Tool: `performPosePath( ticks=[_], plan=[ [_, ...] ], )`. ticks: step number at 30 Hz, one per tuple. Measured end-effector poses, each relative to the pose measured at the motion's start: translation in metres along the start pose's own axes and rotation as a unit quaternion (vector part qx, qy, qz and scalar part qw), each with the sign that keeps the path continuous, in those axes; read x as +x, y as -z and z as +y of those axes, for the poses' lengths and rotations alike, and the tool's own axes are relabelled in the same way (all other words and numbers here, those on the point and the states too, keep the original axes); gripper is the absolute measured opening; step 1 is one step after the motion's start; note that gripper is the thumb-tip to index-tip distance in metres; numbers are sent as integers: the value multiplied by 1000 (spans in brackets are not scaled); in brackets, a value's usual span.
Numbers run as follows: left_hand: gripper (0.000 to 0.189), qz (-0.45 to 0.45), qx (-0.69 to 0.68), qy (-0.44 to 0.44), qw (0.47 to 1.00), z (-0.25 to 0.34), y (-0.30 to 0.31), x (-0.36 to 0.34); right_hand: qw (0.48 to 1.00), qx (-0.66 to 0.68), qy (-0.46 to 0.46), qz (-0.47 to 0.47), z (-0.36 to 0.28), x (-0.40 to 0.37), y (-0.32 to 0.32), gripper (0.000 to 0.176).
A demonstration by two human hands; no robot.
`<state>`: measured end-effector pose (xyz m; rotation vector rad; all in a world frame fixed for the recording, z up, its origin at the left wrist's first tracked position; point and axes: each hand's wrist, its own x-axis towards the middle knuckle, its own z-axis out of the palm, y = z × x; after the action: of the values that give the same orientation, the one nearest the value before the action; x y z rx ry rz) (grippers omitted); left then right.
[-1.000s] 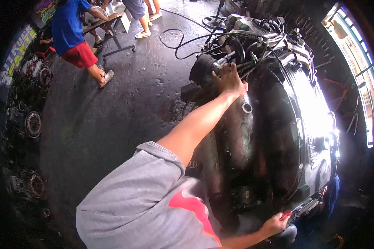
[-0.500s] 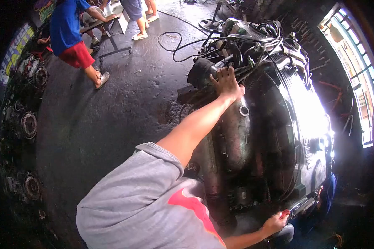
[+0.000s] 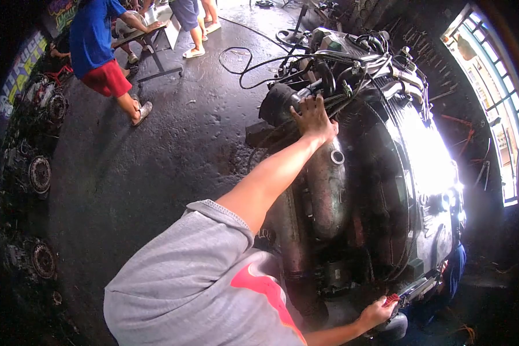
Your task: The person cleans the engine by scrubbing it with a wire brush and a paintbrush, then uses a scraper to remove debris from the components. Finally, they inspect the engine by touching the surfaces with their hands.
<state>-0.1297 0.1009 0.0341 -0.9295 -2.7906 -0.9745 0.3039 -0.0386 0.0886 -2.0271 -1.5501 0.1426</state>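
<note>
A large engine [image 3: 380,190] with pipes and wiring fills the right half of the view. My left hand [image 3: 315,120] rests on its near upper side, fingers spread, beside a dark cylindrical part [image 3: 278,104] and cables. Below that hand runs a thick, worn metal pipe [image 3: 327,202] with a ring-shaped opening on top. Low down at the engine's near end, my right hand [image 3: 376,314] is closed around the red handle of a tool [image 3: 391,299]. The tool's far end merges with shiny metal along the engine edge, so its kind is hidden.
A person in a blue shirt [image 3: 92,40] stands by a metal stand [image 3: 158,72], with others behind. Blue clothing [image 3: 457,268] shows beyond the engine. A black cable [image 3: 236,63] loops across the floor. Round parts [image 3: 40,174] line the left; tools [image 3: 427,52] hang on the wall.
The view has shifted very slightly. Both hands keep nearly the same places, with the right hand and its red-handled tool a touch further left.
</note>
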Motion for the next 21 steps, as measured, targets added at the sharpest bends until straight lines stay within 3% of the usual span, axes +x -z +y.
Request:
performPosePath(
  ticks=[3,9,11,21],
  plan=[
    [75,-4,-1,1,1000,0,0,1,999,22,-6,-37,-4,-8,8,44],
    [76,-3,2,7,1000,0,-3,1,999,-25,34,9,1,-6,5,43],
    [76,-16,2,9,1000,1,0,0,999,21,-5,-44,-1,9,10,44],
    [78,-30,3,8,1000,1,3,2,999,14,-27,-10,-16,-2,9,45]
  ],
)
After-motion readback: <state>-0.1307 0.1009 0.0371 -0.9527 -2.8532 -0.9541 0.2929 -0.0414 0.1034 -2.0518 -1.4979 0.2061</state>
